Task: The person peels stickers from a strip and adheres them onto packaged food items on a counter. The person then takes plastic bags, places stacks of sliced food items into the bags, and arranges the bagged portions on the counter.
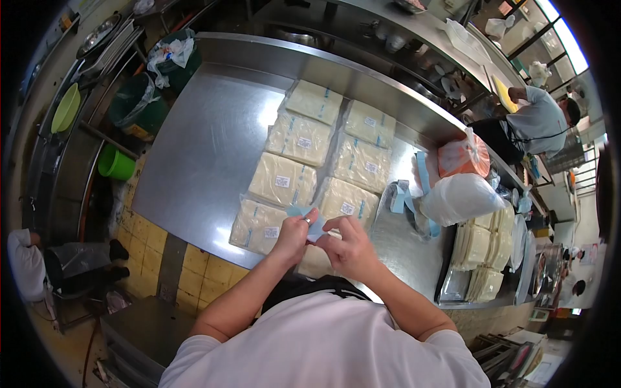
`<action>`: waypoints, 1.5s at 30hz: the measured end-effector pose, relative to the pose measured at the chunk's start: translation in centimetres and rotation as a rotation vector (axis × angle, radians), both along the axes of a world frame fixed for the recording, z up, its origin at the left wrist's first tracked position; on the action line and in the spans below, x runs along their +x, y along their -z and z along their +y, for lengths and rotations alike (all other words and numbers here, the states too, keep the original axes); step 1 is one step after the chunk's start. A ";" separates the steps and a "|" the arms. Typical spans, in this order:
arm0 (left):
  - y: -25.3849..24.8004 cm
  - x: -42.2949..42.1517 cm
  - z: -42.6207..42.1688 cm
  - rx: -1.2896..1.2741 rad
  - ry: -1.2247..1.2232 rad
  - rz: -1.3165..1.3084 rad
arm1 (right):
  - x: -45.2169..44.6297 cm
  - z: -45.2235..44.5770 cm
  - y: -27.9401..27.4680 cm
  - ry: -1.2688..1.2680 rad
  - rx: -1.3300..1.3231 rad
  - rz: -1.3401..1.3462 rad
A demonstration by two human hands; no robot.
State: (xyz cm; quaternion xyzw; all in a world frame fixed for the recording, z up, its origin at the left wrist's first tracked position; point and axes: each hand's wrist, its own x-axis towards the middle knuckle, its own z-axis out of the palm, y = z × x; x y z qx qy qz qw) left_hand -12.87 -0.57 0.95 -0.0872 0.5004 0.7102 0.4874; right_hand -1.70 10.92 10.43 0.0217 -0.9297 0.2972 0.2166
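My left hand (pixel 292 238) is closed on a light-blue label strip (pixel 315 227), which sticks out past its fingers. Close beside it, my right hand (pixel 350 246) pinches at the strip's lower edge; the exact spot is too small to make out. Under and beyond both hands, flat clear-wrapped packs of pale yellow sheets lie in two columns. One labelled pack (pixel 262 226) is left of my left hand, and another labelled pack (pixel 349 202) lies just beyond my right hand. A pack (pixel 315 262) nearest my body is partly covered by my hands.
The steel table (pixel 194 149) has a raised back edge. At right are loose blue strips (pixel 424 173), a white plastic bag (pixel 462 198), an orange-and-white bag (pixel 464 157) and a tray of stacked packs (pixel 482 242). Green bins (pixel 137 107) stand left. Other people (pixel 543 119) are nearby.
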 end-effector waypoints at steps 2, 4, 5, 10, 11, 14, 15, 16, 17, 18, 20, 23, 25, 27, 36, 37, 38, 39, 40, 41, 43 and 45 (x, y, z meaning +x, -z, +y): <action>0.8 -0.5 0.0 0.007 -0.077 -0.114 | -0.5 -0.6 -0.6 -0.048 -0.141 -0.004; 1.2 -2.0 -0.7 0.005 -0.103 -0.195 | -1.5 -0.1 -0.5 0.032 -0.282 -0.015; 1.6 -2.5 -0.8 0.001 -0.114 -0.177 | -2.2 0.4 -0.5 0.074 -0.350 -0.019; 2.4 -3.5 -1.2 -0.129 -0.067 0.078 | -9.9 7.9 2.9 0.496 -0.724 -0.225; 2.8 -3.6 -1.2 -0.140 -0.053 0.096 | -11.9 10.2 4.8 0.489 -0.739 -0.211; 3.9 -3.6 -1.3 -0.168 -0.027 0.132 | -18.4 15.3 7.7 0.546 -0.770 -0.196; 3.8 -3.7 -1.1 -0.169 -0.028 0.137 | -20.6 16.5 8.0 0.579 -0.781 -0.217; 3.7 -3.7 -1.0 -0.171 -0.029 0.141 | -22.7 17.6 8.8 0.596 -0.821 -0.216; 3.7 -3.8 -0.8 -0.175 -0.024 0.147 | -24.8 18.6 9.6 0.615 -0.861 -0.215; 3.6 -3.9 -0.7 -0.179 -0.019 0.152 | -26.7 19.6 10.6 0.634 -0.901 -0.215; 4.3 -4.1 -0.8 -0.197 0.012 0.174 | -30.1 21.2 12.6 0.682 -0.807 -0.224; 4.0 -4.4 -0.7 -0.158 0.006 0.195 | -33.5 22.3 13.6 0.798 -0.692 -0.284; 4.6 -4.7 -0.8 -0.174 0.022 0.196 | -34.8 22.7 14.4 0.862 -0.690 -0.335; 4.5 -4.6 -0.8 -0.195 0.016 0.183 | -35.0 22.7 15.3 0.875 -0.477 -0.380; 4.5 -4.2 0.0 -0.175 0.058 0.144 | -32.7 23.5 13.8 0.895 0.011 -0.532; 4.2 -4.1 0.0 -0.176 0.052 0.144 | -32.1 24.3 14.0 0.899 0.021 -0.523; 3.9 -4.1 0.0 -0.175 0.048 0.143 | -31.2 25.0 14.3 0.909 0.014 -0.492; 3.6 -4.0 0.0 -0.171 0.045 0.141 | -30.3 25.4 13.9 0.921 0.011 -0.462; 3.7 -3.7 -0.2 -0.160 0.052 0.148 | -29.1 25.8 13.4 0.934 0.010 -0.431; 4.0 -3.4 -0.4 -0.146 0.056 0.157 | -27.4 25.9 12.8 0.920 0.010 -0.396; 3.7 -2.9 -0.4 -0.126 0.070 0.155 | -22.6 25.8 12.0 0.883 0.012 -0.325; 2.9 -2.3 -0.3 -0.122 0.087 0.138 | -18.4 27.5 13.1 0.980 0.062 -0.354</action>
